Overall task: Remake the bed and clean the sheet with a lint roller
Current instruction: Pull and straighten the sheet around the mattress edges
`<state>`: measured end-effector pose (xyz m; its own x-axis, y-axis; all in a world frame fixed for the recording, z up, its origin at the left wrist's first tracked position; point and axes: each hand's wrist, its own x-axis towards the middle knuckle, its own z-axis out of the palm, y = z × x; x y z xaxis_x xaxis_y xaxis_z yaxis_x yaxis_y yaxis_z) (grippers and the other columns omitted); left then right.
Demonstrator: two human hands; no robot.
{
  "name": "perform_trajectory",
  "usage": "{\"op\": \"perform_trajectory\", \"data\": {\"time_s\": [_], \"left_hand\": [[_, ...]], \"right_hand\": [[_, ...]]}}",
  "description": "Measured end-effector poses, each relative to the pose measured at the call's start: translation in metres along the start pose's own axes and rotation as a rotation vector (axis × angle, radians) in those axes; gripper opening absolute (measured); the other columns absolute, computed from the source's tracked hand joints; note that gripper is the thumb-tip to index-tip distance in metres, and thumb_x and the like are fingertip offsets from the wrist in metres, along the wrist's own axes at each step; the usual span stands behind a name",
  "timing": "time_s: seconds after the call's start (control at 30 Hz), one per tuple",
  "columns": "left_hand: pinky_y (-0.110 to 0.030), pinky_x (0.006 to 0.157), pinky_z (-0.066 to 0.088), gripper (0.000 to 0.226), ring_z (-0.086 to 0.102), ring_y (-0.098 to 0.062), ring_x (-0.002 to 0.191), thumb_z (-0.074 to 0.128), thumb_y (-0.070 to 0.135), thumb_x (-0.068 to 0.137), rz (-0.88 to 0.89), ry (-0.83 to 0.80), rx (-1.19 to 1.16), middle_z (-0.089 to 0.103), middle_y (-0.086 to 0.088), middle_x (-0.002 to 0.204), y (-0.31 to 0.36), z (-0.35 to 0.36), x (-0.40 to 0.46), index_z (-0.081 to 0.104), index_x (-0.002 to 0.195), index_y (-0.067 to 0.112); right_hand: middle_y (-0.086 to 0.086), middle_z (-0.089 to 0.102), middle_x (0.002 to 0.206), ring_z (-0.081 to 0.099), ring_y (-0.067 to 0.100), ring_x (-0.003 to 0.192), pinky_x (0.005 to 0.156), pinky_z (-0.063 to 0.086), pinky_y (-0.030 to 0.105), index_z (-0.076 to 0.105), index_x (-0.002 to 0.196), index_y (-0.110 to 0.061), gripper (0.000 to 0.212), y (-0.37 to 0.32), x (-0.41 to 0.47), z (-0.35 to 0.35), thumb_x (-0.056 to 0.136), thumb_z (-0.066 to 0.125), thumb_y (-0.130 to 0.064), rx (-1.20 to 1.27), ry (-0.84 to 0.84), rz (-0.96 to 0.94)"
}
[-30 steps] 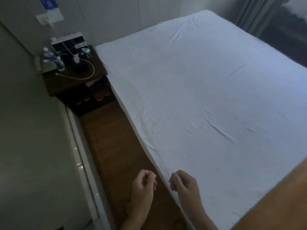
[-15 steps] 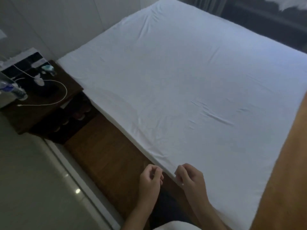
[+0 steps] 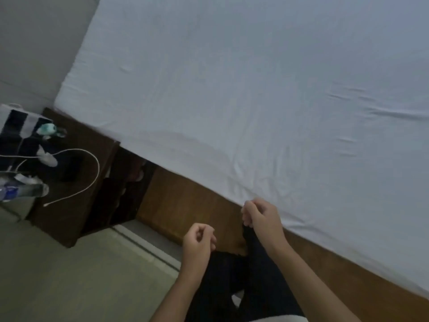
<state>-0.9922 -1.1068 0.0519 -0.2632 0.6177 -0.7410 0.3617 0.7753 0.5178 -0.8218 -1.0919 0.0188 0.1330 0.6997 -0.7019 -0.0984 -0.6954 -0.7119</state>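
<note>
head view: both hands, left hand (image 3: 197, 240) and right hand (image 3: 261, 216), fingers curled, empty, beside the sheet (image 3: 255, 89).

- I see the sheet (image 3: 232, 89) as white matt cloth, mostly smooth, with fine creases near its edge.
- The bed frame (image 3: 185, 205) looks like brown wood with a slight sheen.
- The nightstand (image 3: 76, 182) looks like darker wood, matt.
- The cable (image 3: 92, 163) on it reads as smooth white plastic.
- The bottle (image 3: 23, 190) looks like clear glossy plastic.
- The floor (image 3: 69, 275) seems smooth and dull grey.
</note>
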Motion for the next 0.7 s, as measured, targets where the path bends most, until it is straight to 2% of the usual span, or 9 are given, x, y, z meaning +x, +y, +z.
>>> {"op": "perform_trajectory", "data": {"time_s": [0.1, 0.2, 0.3, 0.37, 0.43, 0.47, 0.53, 0.6, 0.7], "left_hand": [[-0.026, 0.060, 0.053, 0.014, 0.060, -0.013, 0.061, 0.057, 0.014, 0.098, -0.079, -0.075, 0.042, 0.067, -0.008, 0.073, 0.006, 0.011, 0.094, 0.066, 0.093, 0.004], [-0.025, 0.058, 0.056, 0.018, 0.065, -0.017, 0.064, 0.056, 0.018, 0.100, -0.148, -0.132, 0.096, 0.071, -0.012, 0.082, 0.004, 0.035, 0.188, 0.066, 0.100, 0.002], [-0.023, 0.052, 0.055, 0.027, 0.064, -0.017, 0.062, 0.054, 0.022, 0.101, -0.199, -0.145, 0.128, 0.068, -0.012, 0.083, 0.008, 0.054, 0.260, 0.063, 0.100, -0.003], [-0.023, 0.052, 0.056, 0.030, 0.065, -0.020, 0.065, 0.053, 0.026, 0.102, -0.230, -0.137, 0.117, 0.067, -0.012, 0.084, 0.014, 0.062, 0.296, 0.062, 0.094, -0.002], [-0.025, 0.052, 0.058, 0.035, 0.068, -0.024, 0.069, 0.055, 0.029, 0.101, -0.281, -0.115, 0.078, 0.067, -0.015, 0.085, 0.019, 0.067, 0.328, 0.060, 0.098, -0.005], [-0.026, 0.050, 0.058, 0.037, 0.068, -0.026, 0.069, 0.057, 0.030, 0.100, -0.316, -0.106, 0.042, 0.067, -0.017, 0.086, 0.020, 0.068, 0.343, 0.058, 0.103, -0.007], [-0.026, 0.045, 0.057, 0.037, 0.067, -0.027, 0.066, 0.061, 0.028, 0.099, -0.381, -0.094, -0.043, 0.064, -0.019, 0.085, 0.023, 0.071, 0.362, 0.054, 0.108, -0.007], [-0.027, 0.043, 0.056, 0.032, 0.064, -0.026, 0.062, 0.063, 0.025, 0.097, -0.423, -0.089, -0.094, 0.063, -0.019, 0.083, 0.024, 0.073, 0.374, 0.055, 0.101, -0.006], [-0.025, 0.041, 0.055, 0.026, 0.061, -0.023, 0.057, 0.061, 0.017, 0.099, -0.422, -0.062, -0.126, 0.061, -0.017, 0.074, 0.023, 0.077, 0.375, 0.055, 0.085, -0.005]], "right_hand": [[0.008, 0.064, 0.066, 0.060, 0.020, 0.058, 0.052, 0.044, 0.026, 0.066, 0.088, -0.001, 0.027, 0.034, 0.064, 0.018, 0.101, 0.050, -0.019, 0.112, 0.162, 0.305], [0.012, 0.067, 0.081, 0.064, 0.022, 0.061, 0.054, 0.044, 0.029, 0.063, 0.100, -0.001, 0.033, 0.072, 0.135, 0.032, 0.104, 0.045, -0.028, 0.384, 0.302, 0.633], [0.015, 0.068, 0.092, 0.071, 0.026, 0.065, 0.050, 0.052, 0.027, 0.058, 0.108, 0.002, 0.039, 0.108, 0.186, 0.043, 0.103, 0.048, -0.035, 0.610, 0.404, 0.780], [0.016, 0.066, 0.088, 0.069, 0.027, 0.063, 0.069, 0.061, 0.037, 0.056, 0.106, 0.005, 0.037, 0.121, 0.208, 0.047, 0.101, 0.055, -0.032, 0.674, 0.495, 0.792], [0.016, 0.061, 0.081, 0.064, 0.026, 0.060, 0.084, 0.059, 0.047, 0.054, 0.103, 0.006, 0.030, 0.129, 0.224, 0.050, 0.100, 0.060, -0.023, 0.747, 0.614, 0.785], [0.016, 0.061, 0.078, 0.063, 0.025, 0.058, 0.080, 0.058, 0.045, 0.055, 0.100, 0.006, 0.027, 0.132, 0.230, 0.051, 0.099, 0.062, -0.021, 0.764, 0.664, 0.778], [0.014, 0.063, 0.072, 0.064, 0.023, 0.055, 0.059, 0.057, 0.032, 0.058, 0.092, 0.004, 0.024, 0.139, 0.238, 0.054, 0.097, 0.064, -0.019, 0.766, 0.760, 0.777], [0.010, 0.063, 0.067, 0.062, 0.019, 0.051, 0.036, 0.045, 0.023, 0.060, 0.087, 0.000, 0.020, 0.145, 0.243, 0.059, 0.096, 0.064, -0.017, 0.789, 0.843, 0.765], [0.009, 0.060, 0.063, 0.052, 0.017, 0.045, 0.031, 0.031, 0.019, 0.059, 0.081, -0.005, 0.017, 0.146, 0.245, 0.068, 0.093, 0.060, -0.016, 0.763, 0.951, 0.729]]}}
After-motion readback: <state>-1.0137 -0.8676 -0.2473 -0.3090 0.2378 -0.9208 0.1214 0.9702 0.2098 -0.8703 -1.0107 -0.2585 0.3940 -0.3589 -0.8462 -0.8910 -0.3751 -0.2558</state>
